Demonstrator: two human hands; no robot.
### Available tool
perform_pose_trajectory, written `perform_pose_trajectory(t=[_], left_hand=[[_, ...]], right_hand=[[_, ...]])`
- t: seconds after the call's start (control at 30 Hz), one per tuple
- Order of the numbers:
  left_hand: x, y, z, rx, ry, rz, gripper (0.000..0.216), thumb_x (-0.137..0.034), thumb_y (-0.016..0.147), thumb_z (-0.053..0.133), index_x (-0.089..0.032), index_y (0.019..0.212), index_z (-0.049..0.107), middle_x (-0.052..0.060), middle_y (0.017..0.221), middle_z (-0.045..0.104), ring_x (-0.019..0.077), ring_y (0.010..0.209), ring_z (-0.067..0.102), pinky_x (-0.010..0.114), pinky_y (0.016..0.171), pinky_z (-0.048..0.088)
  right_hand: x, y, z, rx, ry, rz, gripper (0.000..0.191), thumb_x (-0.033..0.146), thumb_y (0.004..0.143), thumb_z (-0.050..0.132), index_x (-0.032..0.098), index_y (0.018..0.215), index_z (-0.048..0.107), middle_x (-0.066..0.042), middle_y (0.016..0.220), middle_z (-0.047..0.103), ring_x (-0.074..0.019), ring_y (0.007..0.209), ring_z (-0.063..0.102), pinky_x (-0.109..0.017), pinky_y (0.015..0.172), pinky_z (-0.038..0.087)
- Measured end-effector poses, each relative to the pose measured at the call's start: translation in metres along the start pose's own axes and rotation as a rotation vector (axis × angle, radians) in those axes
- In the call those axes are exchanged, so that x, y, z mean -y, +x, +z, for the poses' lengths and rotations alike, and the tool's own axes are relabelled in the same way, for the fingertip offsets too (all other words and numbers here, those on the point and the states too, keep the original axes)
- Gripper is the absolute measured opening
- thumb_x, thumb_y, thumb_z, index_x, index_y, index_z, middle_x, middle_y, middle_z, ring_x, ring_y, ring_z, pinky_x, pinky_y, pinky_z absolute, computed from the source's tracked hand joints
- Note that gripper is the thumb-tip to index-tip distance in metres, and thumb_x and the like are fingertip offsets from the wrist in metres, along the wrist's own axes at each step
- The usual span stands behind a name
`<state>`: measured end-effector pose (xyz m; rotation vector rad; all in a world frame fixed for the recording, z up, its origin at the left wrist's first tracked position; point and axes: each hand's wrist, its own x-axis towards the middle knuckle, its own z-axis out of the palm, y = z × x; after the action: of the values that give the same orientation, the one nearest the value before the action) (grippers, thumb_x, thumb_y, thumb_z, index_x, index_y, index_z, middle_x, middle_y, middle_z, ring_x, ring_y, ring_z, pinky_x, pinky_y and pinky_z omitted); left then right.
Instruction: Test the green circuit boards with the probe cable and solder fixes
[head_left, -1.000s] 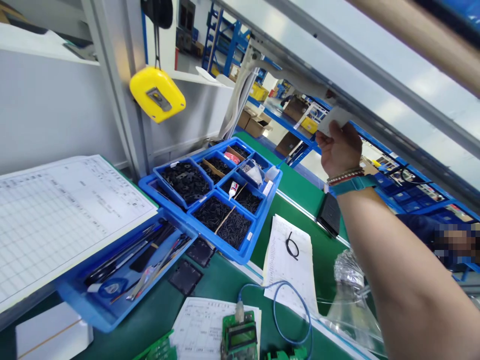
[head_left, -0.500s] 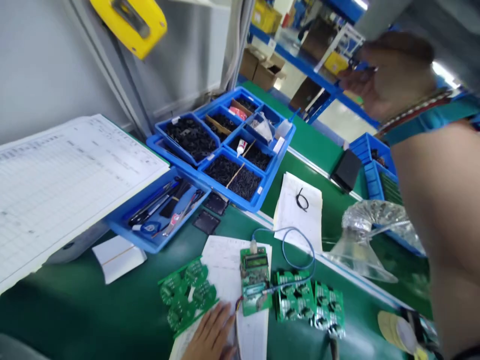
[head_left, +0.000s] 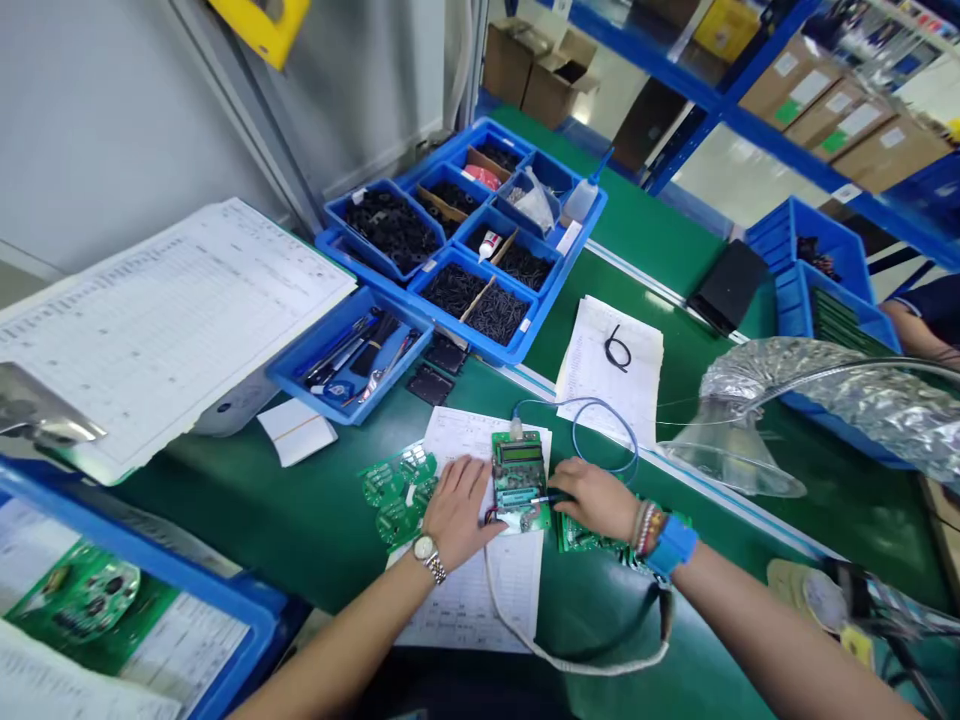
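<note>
A green tester circuit board [head_left: 519, 470] with a small display and a teal socket lies on printed papers [head_left: 469, 600]. My left hand [head_left: 459, 505] rests flat at its left side, fingers spread, thumb by its lower edge. My right hand [head_left: 598, 500] is closed at the board's right edge, pinching the dark end of a thin blue cable [head_left: 592, 401], whose tip points at the socket. That cable loops back to a connector at the board's top. Green circuit boards [head_left: 397, 495] lie partly under my left hand; more boards [head_left: 574, 535] sit below my right hand.
A blue compartment tray [head_left: 517, 352] of small black parts stands behind, with a blue tool bin [head_left: 360, 408] nearby. At left lies a clipboard [head_left: 180, 310]. A silver duct hood [head_left: 735, 450] stands at right; a white-sleeved cord [head_left: 600, 668] curves in front. Another person's arm [head_left: 919, 330] shows far right.
My right hand has come down from high at the upper right to the cable end at the tester board. My left hand has moved up beside that board. The view has shifted.
</note>
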<state>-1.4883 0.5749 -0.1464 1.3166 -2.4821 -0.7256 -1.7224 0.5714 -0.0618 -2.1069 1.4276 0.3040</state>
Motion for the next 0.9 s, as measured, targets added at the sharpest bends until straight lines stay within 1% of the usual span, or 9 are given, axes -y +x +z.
perform_pose_trajectory(t=[0.07, 0.13, 0.2, 0.27, 0.33, 0.43, 0.53, 0.7, 0.9], left_hand=[[0.000, 0.003, -0.002, 0.004, -0.004, -0.001, 0.074, -0.046, 0.066, 0.068, -0.013, 0.128, 0.044, 0.013, 0.125, 0.050, 0.0341, 0.121, 0.037, 0.051, 0.104, 0.025], [-0.001, 0.004, -0.004, 0.005, -0.016, -0.005, 0.067, -0.043, 0.068, 0.066, -0.015, 0.125, 0.046, 0.012, 0.122, 0.051, 0.0331, 0.120, 0.039, 0.050, 0.103, 0.026], [-0.001, 0.005, -0.005, 0.004, -0.036, -0.006, 0.063, -0.041, 0.068, 0.067, -0.016, 0.122, 0.049, 0.011, 0.120, 0.052, 0.0319, 0.118, 0.039, 0.050, 0.102, 0.026], [-0.001, 0.007, -0.005, 0.000, -0.060, -0.010, 0.062, -0.040, 0.065, 0.069, -0.016, 0.119, 0.050, 0.011, 0.119, 0.051, 0.0312, 0.116, 0.040, 0.049, 0.102, 0.026], [-0.001, 0.010, -0.005, -0.012, -0.086, -0.016, 0.063, -0.039, 0.062, 0.072, -0.016, 0.117, 0.051, 0.011, 0.117, 0.051, 0.0312, 0.114, 0.040, 0.049, 0.101, 0.027], [-0.001, 0.013, -0.003, -0.048, -0.131, -0.028, 0.063, -0.035, 0.058, 0.074, -0.015, 0.113, 0.051, 0.011, 0.113, 0.053, 0.0307, 0.111, 0.042, 0.048, 0.098, 0.030], [-0.004, 0.016, -0.001, -0.097, -0.169, -0.040, 0.056, -0.031, 0.058, 0.072, -0.017, 0.109, 0.053, 0.009, 0.110, 0.055, 0.0293, 0.107, 0.044, 0.046, 0.095, 0.033], [-0.008, 0.021, 0.006, -0.102, -0.209, -0.088, 0.056, -0.026, 0.059, 0.067, -0.016, 0.112, 0.052, 0.010, 0.116, 0.053, 0.0288, 0.111, 0.043, 0.045, 0.099, 0.030], [-0.007, 0.029, 0.016, -0.117, -0.226, -0.092, 0.058, -0.027, 0.060, 0.066, -0.016, 0.115, 0.051, 0.010, 0.119, 0.054, 0.0289, 0.114, 0.044, 0.045, 0.102, 0.030]], right_hand=[[0.013, 0.002, 0.011, 0.013, -0.132, -0.020, 0.015, 0.021, 0.081, 0.057, 0.016, 0.092, 0.066, -0.011, 0.092, 0.063, -0.0250, 0.093, 0.055, -0.037, 0.077, 0.046], [0.020, 0.004, 0.012, -0.009, -0.165, -0.010, 0.017, 0.019, 0.085, 0.050, 0.015, 0.083, 0.067, -0.011, 0.088, 0.063, -0.0251, 0.091, 0.055, -0.038, 0.076, 0.044], [0.018, 0.004, 0.005, -0.027, -0.172, 0.004, 0.021, 0.018, 0.087, 0.046, 0.016, 0.083, 0.067, -0.010, 0.087, 0.065, -0.0232, 0.089, 0.056, -0.037, 0.077, 0.044], [0.010, 0.004, -0.012, -0.104, -0.116, 0.032, 0.021, 0.019, 0.088, 0.045, 0.018, 0.091, 0.066, -0.009, 0.090, 0.066, -0.0211, 0.087, 0.058, -0.036, 0.078, 0.045], [0.001, 0.008, -0.034, -0.266, 0.049, 0.065, 0.020, 0.022, 0.087, 0.047, 0.019, 0.096, 0.065, -0.007, 0.091, 0.067, -0.0197, 0.085, 0.061, -0.034, 0.077, 0.047], [-0.008, 0.022, -0.072, -0.524, 0.425, 0.089, 0.018, 0.030, 0.082, 0.053, 0.019, 0.092, 0.064, -0.006, 0.087, 0.068, -0.0177, 0.072, 0.062, -0.033, 0.069, 0.051], [-0.005, 0.042, -0.107, -0.656, 0.706, 0.052, 0.020, 0.036, 0.076, 0.061, 0.019, 0.086, 0.064, -0.004, 0.080, 0.067, -0.0158, 0.064, 0.061, -0.032, 0.063, 0.052], [0.013, 0.063, -0.137, -0.725, 0.828, -0.032, 0.018, 0.034, 0.070, 0.067, 0.020, 0.082, 0.065, -0.003, 0.081, 0.068, -0.0158, 0.071, 0.062, -0.033, 0.069, 0.053], [0.023, 0.078, -0.157, -0.720, 0.823, -0.016, 0.017, 0.033, 0.069, 0.068, 0.020, 0.081, 0.066, -0.003, 0.079, 0.069, -0.0152, 0.067, 0.062, -0.034, 0.067, 0.054]])
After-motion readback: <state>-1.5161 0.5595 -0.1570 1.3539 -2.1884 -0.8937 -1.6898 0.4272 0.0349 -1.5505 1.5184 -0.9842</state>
